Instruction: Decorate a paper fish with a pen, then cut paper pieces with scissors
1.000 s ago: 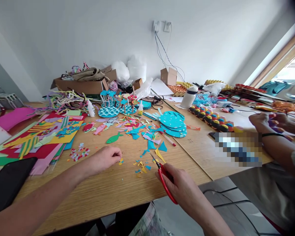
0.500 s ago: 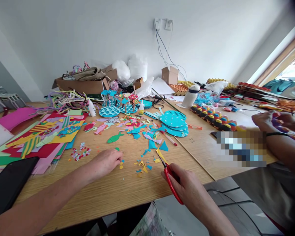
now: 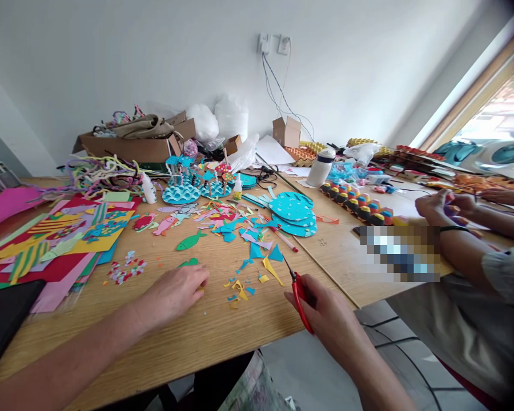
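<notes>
My right hand holds red-handled scissors over the table's front edge, their dark blades pointing away to the left. A long yellow paper scrap lies just left of the blades, beside small yellow and blue clippings. My left hand rests on the table with fingers curled down and together; what lies under the fingertips is hidden. Partly behind that hand is a green paper piece. Farther back lies a green paper fish.
Coloured paper sheets and a phone lie at left. Glue bottles, blue paper discs and a thin stick are farther back. At right, another person's hands work beside a painted egg-tray strip.
The view has turned slightly right. My left hand now covers the small yellow and blue bits beside it. The scissor blades have come away from the yellow scrap.
</notes>
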Demonstrator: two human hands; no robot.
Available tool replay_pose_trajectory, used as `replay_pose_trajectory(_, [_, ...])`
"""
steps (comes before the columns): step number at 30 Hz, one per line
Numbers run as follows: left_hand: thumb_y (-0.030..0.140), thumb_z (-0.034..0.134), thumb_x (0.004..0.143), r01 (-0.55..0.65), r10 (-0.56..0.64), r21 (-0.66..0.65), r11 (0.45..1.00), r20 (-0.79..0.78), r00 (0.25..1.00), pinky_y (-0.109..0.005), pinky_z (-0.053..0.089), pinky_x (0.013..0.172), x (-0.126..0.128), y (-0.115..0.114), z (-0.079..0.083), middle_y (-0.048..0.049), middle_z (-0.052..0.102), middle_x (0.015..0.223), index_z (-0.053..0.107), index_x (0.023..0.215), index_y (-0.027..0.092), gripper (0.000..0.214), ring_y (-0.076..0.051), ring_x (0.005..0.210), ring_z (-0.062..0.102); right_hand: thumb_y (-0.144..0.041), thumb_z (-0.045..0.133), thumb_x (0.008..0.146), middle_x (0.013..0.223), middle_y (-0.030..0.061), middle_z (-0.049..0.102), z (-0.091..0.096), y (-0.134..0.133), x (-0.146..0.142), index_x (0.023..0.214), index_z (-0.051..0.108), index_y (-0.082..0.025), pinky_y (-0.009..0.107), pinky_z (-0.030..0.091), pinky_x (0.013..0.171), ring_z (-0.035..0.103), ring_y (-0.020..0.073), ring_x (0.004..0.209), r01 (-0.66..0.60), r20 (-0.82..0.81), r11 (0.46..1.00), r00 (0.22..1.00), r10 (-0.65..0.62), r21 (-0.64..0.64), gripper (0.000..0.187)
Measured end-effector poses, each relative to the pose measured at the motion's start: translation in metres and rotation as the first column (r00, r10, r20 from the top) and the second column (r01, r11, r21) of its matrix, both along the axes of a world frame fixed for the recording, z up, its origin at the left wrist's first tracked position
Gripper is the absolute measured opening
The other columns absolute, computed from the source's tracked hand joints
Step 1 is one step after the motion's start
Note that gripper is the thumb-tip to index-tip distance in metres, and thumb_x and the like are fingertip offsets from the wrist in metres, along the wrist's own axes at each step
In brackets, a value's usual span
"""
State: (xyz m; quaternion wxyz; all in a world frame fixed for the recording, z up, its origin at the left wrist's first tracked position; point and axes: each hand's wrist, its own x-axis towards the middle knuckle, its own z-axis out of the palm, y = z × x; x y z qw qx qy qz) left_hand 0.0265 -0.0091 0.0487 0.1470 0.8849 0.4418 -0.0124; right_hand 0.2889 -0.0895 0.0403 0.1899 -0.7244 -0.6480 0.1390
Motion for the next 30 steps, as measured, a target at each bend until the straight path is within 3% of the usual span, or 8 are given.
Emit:
replay_pose_trajectory(4, [0.014, 0.041, 0.078, -0.019, 0.019, 0.004, 1.0, -0.005, 1.0, -0.028, 0.036, 0.061, 0.0, 0.003, 0.001, -0.0025, 0.06, 0.08, 0.051, 0.074, 0.022, 0.013, -0.02, 0.074, 0.057, -0.025, 0.047, 0.075, 0.065, 0.0017, 0.059, -0.001, 0.005, 0.007, 0.075, 0.051, -0.02, 0.023, 0.03, 0.051, 0.051, 0.0156, 0.058, 0.041, 0.065, 0.999, 0.997, -0.041, 0.005, 0.006])
replay_pose_trajectory(7, [0.015, 0.038, 0.08, -0.029, 0.029, 0.025, 0.999, 0.016, 0.999, -0.029, 0.035, 0.062, 0.003, 0.003, 0.001, -0.0023, 0.059, 0.078, 0.05, 0.075, 0.022, 0.015, -0.02, 0.073, 0.057, -0.019, 0.046, 0.075, 0.07, 0.0031, 0.06, 0.001, 0.01, 0.005, 0.081, 0.053, -0.018, 0.023, 0.03, 0.054, 0.051, 0.0154, 0.062, 0.025, 0.092, 1.0, 0.995, -0.026, 0.011, 0.009])
replay_pose_trajectory(12, [0.017, 0.036, 0.083, 0.02, -0.025, 0.037, 0.999, 0.155, 0.988, -0.029, 0.035, 0.064, 0.02, -0.008, 0.001, -0.0014, 0.058, 0.077, 0.049, 0.072, 0.022, 0.018, -0.018, 0.073, 0.054, -0.011, 0.046, 0.075, 0.079, 0.004, 0.063, 0.002, 0.024, -0.012, 0.09, 0.054, -0.018, 0.022, 0.03, 0.058, 0.053, 0.0145, 0.069, -0.132, 0.083, 0.991, 0.988, 0.13, 0.018, 0.019])
replay_pose_trajectory(14, [0.018, 0.036, 0.083, 0.045, -0.049, 0.026, 0.999, 0.189, 0.981, -0.028, 0.035, 0.064, 0.029, -0.016, 0.003, -0.001, 0.058, 0.077, 0.049, 0.071, 0.023, 0.018, -0.018, 0.073, 0.054, -0.01, 0.045, 0.077, 0.08, 0.0035, 0.063, 0.0, 0.034, -0.016, 0.089, 0.055, -0.018, 0.022, 0.029, 0.057, 0.053, 0.0134, 0.068, -0.239, 0.096, 0.971, 0.967, 0.235, 0.029, 0.017])
replay_pose_trajectory(20, [0.016, 0.035, 0.082, 0.049, -0.038, -0.046, 0.998, 0.218, 0.975, -0.028, 0.035, 0.063, 0.042, -0.034, 0.005, -0.0016, 0.058, 0.077, 0.048, 0.071, 0.022, 0.018, -0.018, 0.072, 0.055, -0.015, 0.051, 0.078, 0.077, 0.0027, 0.062, -0.005, 0.06, -0.014, 0.087, 0.057, -0.018, 0.022, 0.028, 0.056, 0.051, 0.0128, 0.066, -0.387, 0.116, 0.922, 0.915, 0.386, -0.016, 0.011])
replay_pose_trajectory(25, [0.017, 0.035, 0.081, 0.014, 0.011, -0.093, 0.996, 0.267, 0.964, -0.027, 0.036, 0.062, 0.041, -0.041, -0.006, -0.0001, 0.058, 0.075, 0.047, 0.069, 0.023, 0.018, -0.017, 0.071, 0.055, -0.017, 0.052, 0.079, 0.08, 0.0042, 0.062, 0.0, 0.068, -0.014, 0.09, 0.059, -0.018, 0.023, 0.028, 0.056, 0.051, 0.0138, 0.067, -0.442, 0.117, 0.895, 0.887, 0.447, -0.062, 0.013])
replay_pose_trajectory(30, [0.019, 0.036, 0.08, -0.031, 0.065, -0.103, 0.994, 0.35, 0.934, -0.028, 0.037, 0.063, 0.036, -0.04, -0.011, -0.0003, 0.058, 0.072, 0.048, 0.069, 0.023, 0.017, -0.018, 0.069, 0.055, -0.015, 0.052, 0.076, 0.074, 0.0025, 0.058, 0.004, 0.067, -0.014, 0.082, 0.058, -0.017, 0.022, 0.027, 0.054, 0.046, 0.0128, 0.063, -0.423, 0.074, 0.904, 0.901, 0.426, -0.061, 0.008])
